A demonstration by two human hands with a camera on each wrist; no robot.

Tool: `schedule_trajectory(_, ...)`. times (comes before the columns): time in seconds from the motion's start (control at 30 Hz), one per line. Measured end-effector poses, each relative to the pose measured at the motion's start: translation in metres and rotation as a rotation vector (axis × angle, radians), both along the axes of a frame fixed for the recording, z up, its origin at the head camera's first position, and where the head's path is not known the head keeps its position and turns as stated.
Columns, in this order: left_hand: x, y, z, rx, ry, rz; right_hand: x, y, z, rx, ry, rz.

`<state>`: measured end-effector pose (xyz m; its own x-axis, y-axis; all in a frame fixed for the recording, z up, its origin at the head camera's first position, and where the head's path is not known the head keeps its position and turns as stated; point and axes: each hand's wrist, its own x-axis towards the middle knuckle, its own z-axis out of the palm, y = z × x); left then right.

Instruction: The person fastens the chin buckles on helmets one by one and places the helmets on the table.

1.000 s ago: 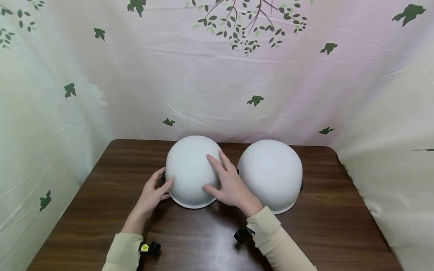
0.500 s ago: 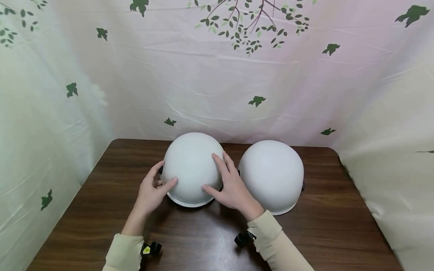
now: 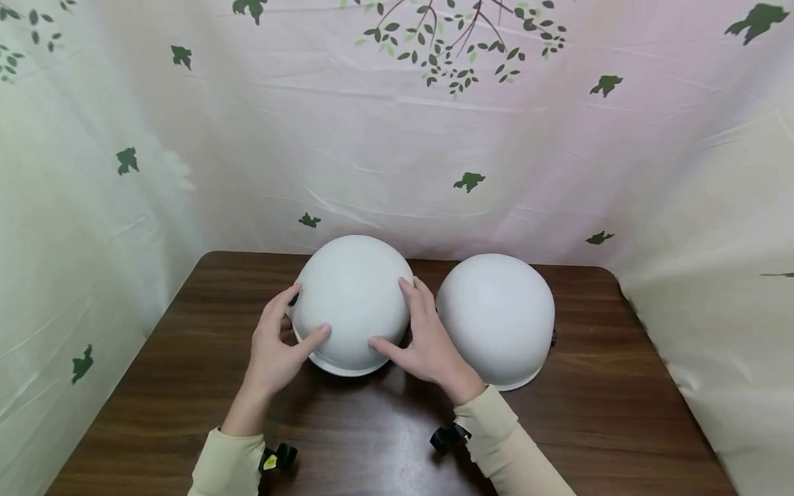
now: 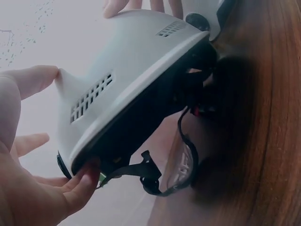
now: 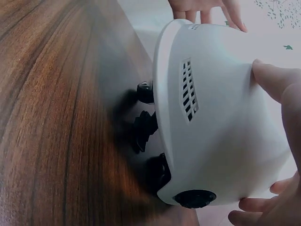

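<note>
A white safety helmet point(image 3: 352, 305) is between both hands, dome up. My left hand point(image 3: 275, 349) grips its left side, thumb on the shell and fingertips curled under the rim in the left wrist view. My right hand point(image 3: 426, 344) holds the other side, thumb on the front of the shell and fingers round the side. The helmet tilts, with its left edge off the table. Beneath it, a black chin strap point(image 4: 149, 175) hangs down. Grid vents point(image 5: 189, 89) and a black side knob point(image 5: 195, 198) show in the right wrist view. The helmet's inside is mostly hidden in shadow.
Just right of the right hand stands a second white helmet point(image 3: 496, 317), dome up on the dark wooden table point(image 3: 377, 452). A pale curtain point(image 3: 400, 153) with leaf and bird prints hangs behind the table's back edge and along both sides.
The helmet's left side has risen and its dome has shifted slightly up and left. The left hand has moved up with it, its thumb farther onto the shell. The second helmet stays put.
</note>
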<state>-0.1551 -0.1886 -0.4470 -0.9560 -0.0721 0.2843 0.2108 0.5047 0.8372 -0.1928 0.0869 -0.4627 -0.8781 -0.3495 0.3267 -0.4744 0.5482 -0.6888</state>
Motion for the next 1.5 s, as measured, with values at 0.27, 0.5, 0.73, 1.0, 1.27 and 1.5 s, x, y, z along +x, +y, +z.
schedule_trajectory(0.27, 0.005, 0.003, 0.013, -0.063, 0.141, -0.008, 0.002, -0.001, 0.001, -0.084, -0.010, -0.002)
schedule_trajectory(0.5, 0.002, 0.004, 0.025, -0.133, 0.288, -0.051, 0.002, 0.000, 0.003, -0.178, -0.120, 0.010)
schedule_trajectory(0.73, 0.003, 0.008, 0.034, -0.151, 0.314, -0.080, 0.005, 0.004, 0.000, -0.143, -0.132, 0.070)
schedule_trajectory(1.0, 0.003, 0.017, 0.045, -0.127, 0.390, -0.123, 0.010, 0.000, -0.001, -0.097, -0.144, 0.103)
schedule_trajectory(1.27, 0.000, 0.025, 0.044, -0.118, 0.372, -0.215, 0.012, 0.000, -0.004, -0.130, -0.120, 0.139)
schedule_trajectory(1.5, 0.003, 0.029, 0.046, -0.094, 0.359, -0.205, 0.010, 0.000, -0.004, -0.148, -0.069, 0.136)
